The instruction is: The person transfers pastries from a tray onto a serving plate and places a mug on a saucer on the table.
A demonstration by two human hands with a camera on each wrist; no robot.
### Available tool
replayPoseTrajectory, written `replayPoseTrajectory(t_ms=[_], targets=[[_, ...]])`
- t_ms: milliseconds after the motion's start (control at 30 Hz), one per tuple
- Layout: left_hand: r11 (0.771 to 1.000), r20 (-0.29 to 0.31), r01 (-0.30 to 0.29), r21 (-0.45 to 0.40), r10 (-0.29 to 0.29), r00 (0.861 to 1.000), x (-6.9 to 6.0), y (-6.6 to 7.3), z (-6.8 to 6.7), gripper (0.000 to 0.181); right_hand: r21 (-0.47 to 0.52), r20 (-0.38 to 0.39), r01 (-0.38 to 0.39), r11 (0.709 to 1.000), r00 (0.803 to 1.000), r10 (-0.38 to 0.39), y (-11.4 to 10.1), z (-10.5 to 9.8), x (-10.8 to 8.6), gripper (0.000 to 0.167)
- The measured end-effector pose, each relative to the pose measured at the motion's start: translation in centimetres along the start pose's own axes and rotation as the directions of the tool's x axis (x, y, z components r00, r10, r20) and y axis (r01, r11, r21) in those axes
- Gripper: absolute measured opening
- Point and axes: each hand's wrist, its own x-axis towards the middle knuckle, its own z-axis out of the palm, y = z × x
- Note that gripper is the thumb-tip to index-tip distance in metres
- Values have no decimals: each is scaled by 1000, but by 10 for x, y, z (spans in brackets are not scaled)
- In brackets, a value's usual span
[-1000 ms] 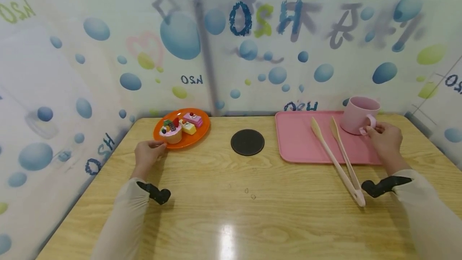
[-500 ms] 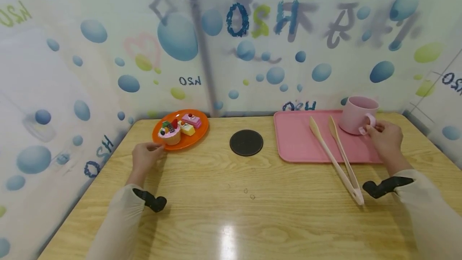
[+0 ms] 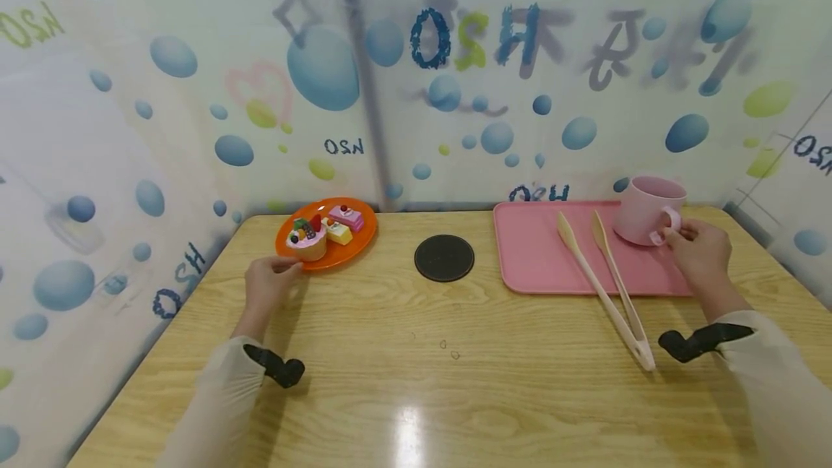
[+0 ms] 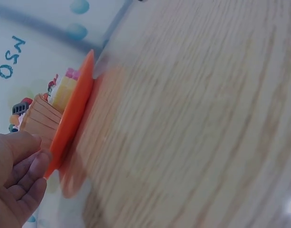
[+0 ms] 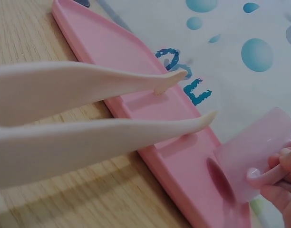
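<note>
At the left of the table my left hand (image 3: 269,284) pinches the near rim of an orange plate (image 3: 344,253) between thumb and fingers. On it sit a toy cupcake (image 3: 307,243) with fruit on top, a yellow cake slice (image 3: 339,232) and a pink cake slice (image 3: 347,218). At the right my right hand (image 3: 703,255) pinches the handle of a pink mug (image 3: 646,209). The mug stands upright at the right end of a pink tray (image 3: 533,251). In the right wrist view the mug (image 5: 252,152) shows beside the tray's far rim; contact with the tray is unclear.
Pale tongs (image 3: 611,302) lie with their tips on the tray and their joined end on the table (image 3: 390,352). A black round disc (image 3: 445,258) lies between plate and tray. A patterned wall sheet (image 3: 416,128) stands behind the table.
The right hand and the mug have shifted slightly to the right relative to the tray. The left hand stays at the plate's rim, and the plate looks unmoved. The head view sways a little.
</note>
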Motion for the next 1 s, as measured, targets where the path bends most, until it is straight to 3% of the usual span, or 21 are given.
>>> replayPoseTrajectory(t_ms=[133,233,400,700,900,1000], targets=[[1000,-3,-13,10,13,1000,0,-1,4,29,29,10,-14,999,1000,13,-11,-8,-8,59],[999,-4,-37,15,37,999,1,-1,7,29,73,33,-29,997,999,27,-36,-22,-27,54],[998,15,-59,6,58,998,-1,6,10,28,38,30,5,999,1000,-6,-68,-37,-53,45],[999,47,-51,-15,52,998,-3,16,18,26,31,29,59,998,998,-60,-70,-44,-57,45],[997,74,-63,-52,67,995,-4,15,26,26,58,33,57,997,998,-59,-64,-45,-50,45],[995,86,-73,-69,79,993,-6,16,29,26,43,40,66,997,997,-68,-55,-44,-43,52]])
